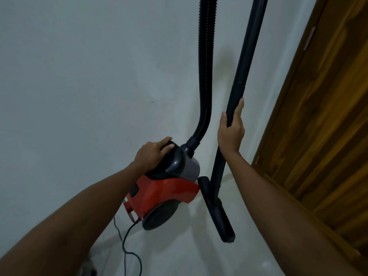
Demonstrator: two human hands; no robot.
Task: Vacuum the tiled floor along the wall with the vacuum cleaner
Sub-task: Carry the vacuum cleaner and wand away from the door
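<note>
Head view: by my reading the task is at its start or in a pause, not mid-stroke. The vacuum [165, 182], red below and grey on top, sits low against the pale wall [79, 66], and its floor head [217, 210] lies just beside the body on the right, pointing along the wall's foot rather than out over open tiles. Whether the machine is running cannot be told. No cleaned strip can be made out on the floor [179, 253], so the whole run along the wall seems left to do.

The left hand [152, 154] rests on top of the grey housing, fingers curled over its handle or a button there; which of the two I cannot tell. The right hand [232, 130] is wrapped round the black tube [242, 72], which rises steeply out of frame. The ribbed hose [205, 66] climbs from the body between the two hands, apart from both. The cord [127, 234] trails from the rear toward the bottom edge. A wooden door [318, 116] stands to the right.
</note>
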